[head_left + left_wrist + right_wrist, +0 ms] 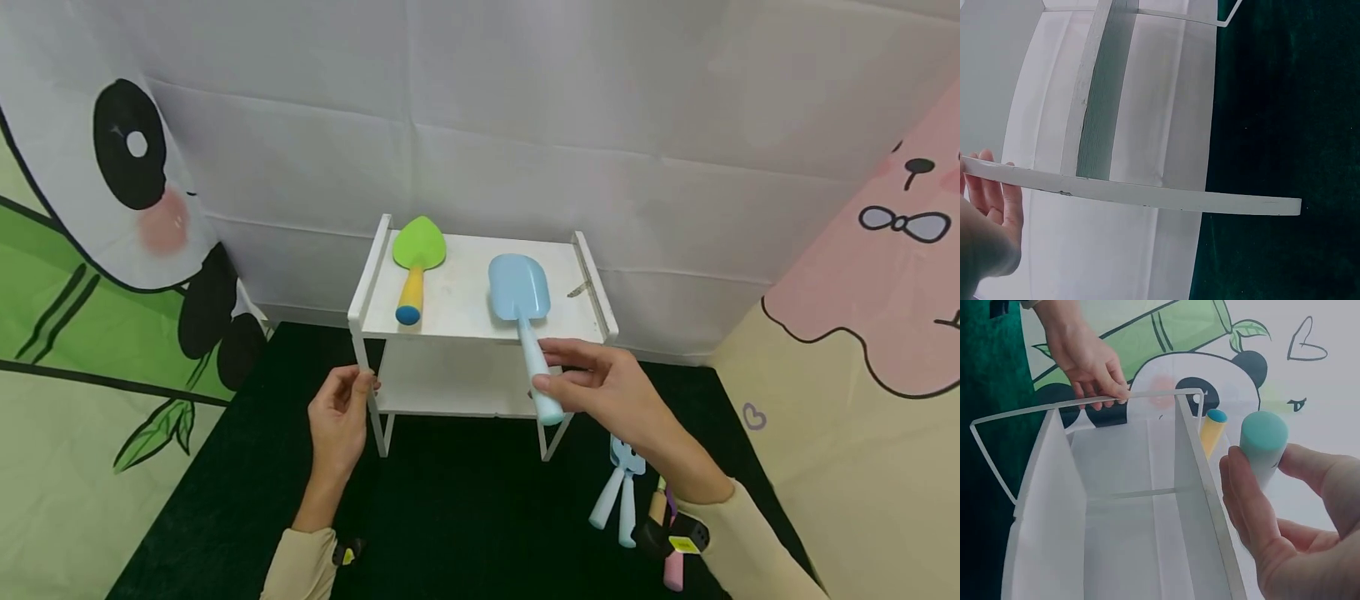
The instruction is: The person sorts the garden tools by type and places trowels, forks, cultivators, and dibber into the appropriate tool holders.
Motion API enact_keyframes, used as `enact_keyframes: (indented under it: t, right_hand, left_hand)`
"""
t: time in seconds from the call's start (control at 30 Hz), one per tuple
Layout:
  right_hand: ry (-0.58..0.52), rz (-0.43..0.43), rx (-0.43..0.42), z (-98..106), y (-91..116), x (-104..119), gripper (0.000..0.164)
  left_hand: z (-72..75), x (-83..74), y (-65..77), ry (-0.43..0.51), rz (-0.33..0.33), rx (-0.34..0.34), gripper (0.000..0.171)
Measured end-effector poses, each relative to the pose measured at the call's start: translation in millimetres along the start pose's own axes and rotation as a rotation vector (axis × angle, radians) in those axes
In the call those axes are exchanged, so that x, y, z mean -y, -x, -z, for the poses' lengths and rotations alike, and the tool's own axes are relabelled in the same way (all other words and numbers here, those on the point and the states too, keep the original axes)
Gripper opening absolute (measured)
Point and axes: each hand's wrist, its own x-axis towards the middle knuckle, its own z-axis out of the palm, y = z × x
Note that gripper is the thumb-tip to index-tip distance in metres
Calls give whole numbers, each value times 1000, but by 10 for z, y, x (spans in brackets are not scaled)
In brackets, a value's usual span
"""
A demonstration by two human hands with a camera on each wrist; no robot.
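My right hand pinches the handle of a light blue toy shovel, its blade over the right part of a small white shelf's top. In the right wrist view, thumb and fingers hold the round handle end, which is teal-tipped. My left hand grips the shelf's left front leg between thumb and fingers, below the top board. On the left of the top lies a toy trowel with a green blade and a yellow, blue-ended handle.
Below the top is a lower white board. On the dark green floor at the right lie a light blue two-handled tool and other toy tools, partly hidden by my right forearm. Cloth walls with cartoon prints surround the shelf.
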Motion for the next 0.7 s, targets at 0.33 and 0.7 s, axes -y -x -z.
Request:
enact_keyframes:
  t: [0.33, 0.7]
  right_hand:
    - [11, -67, -42, -4, -266, 112, 54]
    - [6, -95, -57, -45, -521, 183, 53]
  left_hand:
    - [-11, -17, -2, 12, 8, 2, 16]
    - [-7, -4, -6, 20, 4, 0, 15]
